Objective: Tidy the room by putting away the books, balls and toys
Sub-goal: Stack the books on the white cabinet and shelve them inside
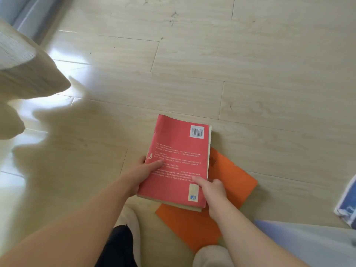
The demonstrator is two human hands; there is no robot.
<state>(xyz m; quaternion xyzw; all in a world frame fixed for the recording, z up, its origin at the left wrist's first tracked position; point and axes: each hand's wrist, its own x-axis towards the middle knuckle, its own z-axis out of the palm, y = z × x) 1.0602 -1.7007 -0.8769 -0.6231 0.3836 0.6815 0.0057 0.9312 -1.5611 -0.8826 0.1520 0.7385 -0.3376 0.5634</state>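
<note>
Red paperback [179,162], back cover up, low centre in my feed: left hand [143,174] grasps its 8 o'clock edge, right hand [212,187] grasps its 5 o'clock corner. Orange book [233,176] lies beneath, jutting toward 4 o'clock, on the wooden floor [192,64].

No word or number can be read. The red book [179,143], in the lower middle of the frame, shows its back cover. A white barcode label [197,131] sits in the cover's upper right corner, its bars plain but its digits too small to make out. Rows of small white print [181,155] run across the middle of the cover (characters too fine to read). A small white emblem [150,156] stands at the cover's left edge. In the lower right corner a cream strip [193,188] carries a little blue logo [193,197], without legible lettering.
</note>
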